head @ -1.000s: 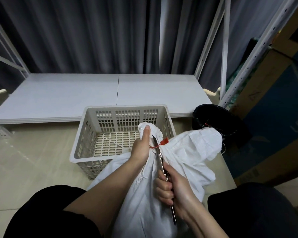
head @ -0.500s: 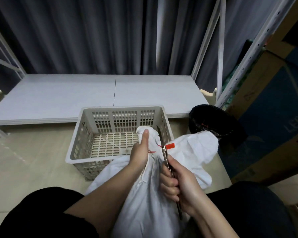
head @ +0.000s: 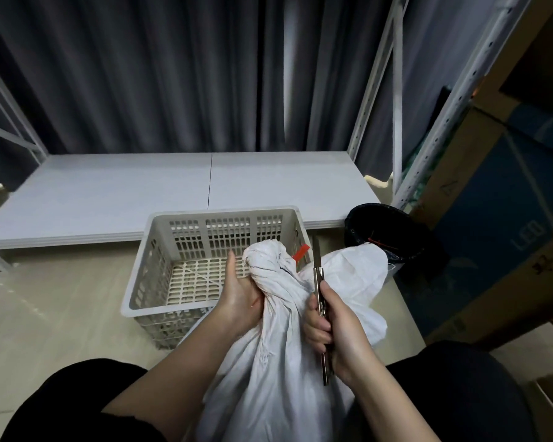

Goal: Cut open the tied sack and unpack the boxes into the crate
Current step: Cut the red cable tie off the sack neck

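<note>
The left hand (head: 241,298) is closed around the twisted neck of the white sack (head: 268,362), thumb pointing up along the bunched cloth, fingers wrapped behind it and mostly hidden. Just above that hand the neck swells into a gathered knot of fabric, and on the knot's far side, toward the right hand, a red tie tag (head: 301,252) pokes out. The right hand (head: 336,333) is curled tight around the handle of a utility knife (head: 320,301), thumb laid along the handle's upper part; the blade rises above the fist, close beside the knot and near the red tag, though whether the edge touches cloth or tie cannot be told. The rest of the sack hangs down between the two forearms and spreads out past the right hand. Beyond the left hand, and touching the sack at its near right corner, stands a beige slotted plastic crate (head: 141,295) on the floor, with only its perforated bottom showing inside. Farther out from the right hand sits a black bin (head: 393,231) with red scraps in it, and past that, large cardboard boxes (head: 505,224) lean by a white metal rack (head: 396,122). Behind the crate lies a low white shelf board (head: 109,199) in front of dark curtains (head: 173,74).
</note>
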`<state>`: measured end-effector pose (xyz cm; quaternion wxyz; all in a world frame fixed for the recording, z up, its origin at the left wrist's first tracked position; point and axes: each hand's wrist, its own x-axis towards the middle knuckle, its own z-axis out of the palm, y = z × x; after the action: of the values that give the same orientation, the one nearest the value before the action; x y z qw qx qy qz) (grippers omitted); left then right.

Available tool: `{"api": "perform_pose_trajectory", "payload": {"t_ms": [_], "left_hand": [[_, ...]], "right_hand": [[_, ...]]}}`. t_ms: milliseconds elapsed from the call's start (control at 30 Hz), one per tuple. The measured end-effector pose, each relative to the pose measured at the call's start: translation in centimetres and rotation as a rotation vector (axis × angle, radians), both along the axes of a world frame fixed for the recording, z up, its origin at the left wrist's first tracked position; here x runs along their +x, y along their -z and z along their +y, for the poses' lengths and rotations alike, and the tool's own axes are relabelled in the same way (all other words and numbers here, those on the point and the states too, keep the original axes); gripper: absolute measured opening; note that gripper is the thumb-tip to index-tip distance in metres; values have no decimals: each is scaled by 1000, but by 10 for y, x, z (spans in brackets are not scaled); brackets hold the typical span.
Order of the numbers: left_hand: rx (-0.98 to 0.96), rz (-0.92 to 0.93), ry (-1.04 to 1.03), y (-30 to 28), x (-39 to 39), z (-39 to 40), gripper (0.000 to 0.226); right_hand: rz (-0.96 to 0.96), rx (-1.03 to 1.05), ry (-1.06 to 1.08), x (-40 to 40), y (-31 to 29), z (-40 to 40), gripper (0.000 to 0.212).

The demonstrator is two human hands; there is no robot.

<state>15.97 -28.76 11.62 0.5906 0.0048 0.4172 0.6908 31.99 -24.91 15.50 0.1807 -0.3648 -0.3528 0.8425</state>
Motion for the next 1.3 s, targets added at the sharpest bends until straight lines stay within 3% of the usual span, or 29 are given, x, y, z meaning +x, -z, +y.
{"api": "perform_pose_trajectory", "payload": {"t_ms": [133,233,533,667,733,867,1133,1300], "left_hand": [[-90,63,79,-9,-2,2,48],[-160,163,255,-4,-2,-1,44],[-294,390,378,-4,-11,-9,33],[-305,534,566,-14,-6,-9,20],[-333,647,597,-20,2,-6,29],[-339,839,510,-15,18,5,31],[-450,880,102,-22,-5,28,20],[-384,870,156,-33,-6,50,8]], "right_hand": [[-19,58,-3,3,-11,8,46],[-17,115,-16,6,-21,13,45],[-65,221,-9,9,-31,32,41],[-45,248,-17,10,-24,37,39],[-57,243,-13,10,-22,39,38],[-95,243,17,7,-17,44,39],[-200,286,-80,-3,-13,72,38],[-251,373,-95,-7,-11,104,32]]}}
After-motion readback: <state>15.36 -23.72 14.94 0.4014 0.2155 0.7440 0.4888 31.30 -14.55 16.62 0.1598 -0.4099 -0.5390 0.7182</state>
